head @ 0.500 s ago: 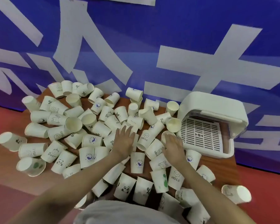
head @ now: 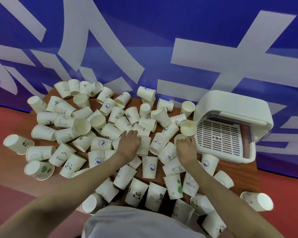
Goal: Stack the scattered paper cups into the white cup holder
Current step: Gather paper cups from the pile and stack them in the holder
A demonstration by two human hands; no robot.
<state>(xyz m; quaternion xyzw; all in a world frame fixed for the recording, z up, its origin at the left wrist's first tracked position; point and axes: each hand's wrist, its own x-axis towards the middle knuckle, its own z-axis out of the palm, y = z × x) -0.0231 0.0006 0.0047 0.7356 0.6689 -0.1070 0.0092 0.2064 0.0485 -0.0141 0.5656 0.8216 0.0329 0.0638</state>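
Cups [head: 100, 145] scattered across table [head: 160, 170] from frame left to centre, mostly lying on their sides, axes every which way. Left hand [head: 130, 143] at centre, palm down with fingers curled over a cup lying on its side [head: 144, 146], apparently gripping it; right hand [head: 187, 148] just right of it, fingers curled on rim of an open-mouthed cup [head: 179, 140]. Holder [head: 230, 107] at right edge, empty, tray [head: 218, 140] just beside right hand, so right hand nearer, feed likely goes rightward.
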